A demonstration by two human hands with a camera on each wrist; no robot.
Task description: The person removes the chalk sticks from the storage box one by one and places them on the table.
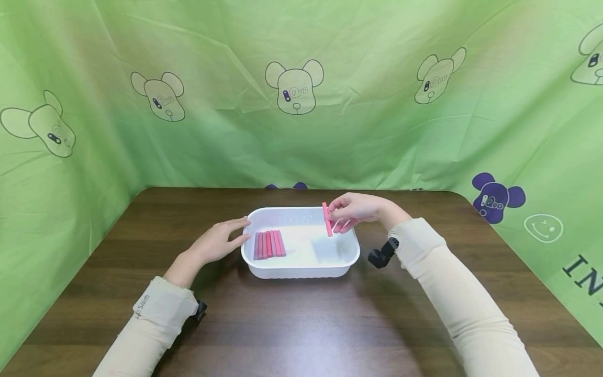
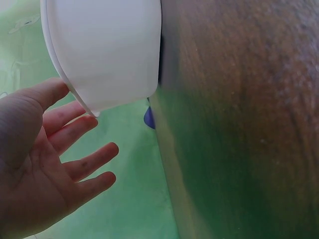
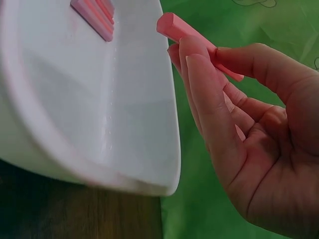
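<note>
Pink stick, just right of frame centre, above white tray: your right hand pinches it near middle, probably for balance. Your left hand, fingers apart, touches tray's left rim, likely steadying it.

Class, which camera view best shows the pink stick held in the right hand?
The right wrist view: the pink stick appears largest there, pinched by the right hand, one end plainly visible. The head view shows it small; the left wrist view doesn't show it.
</note>
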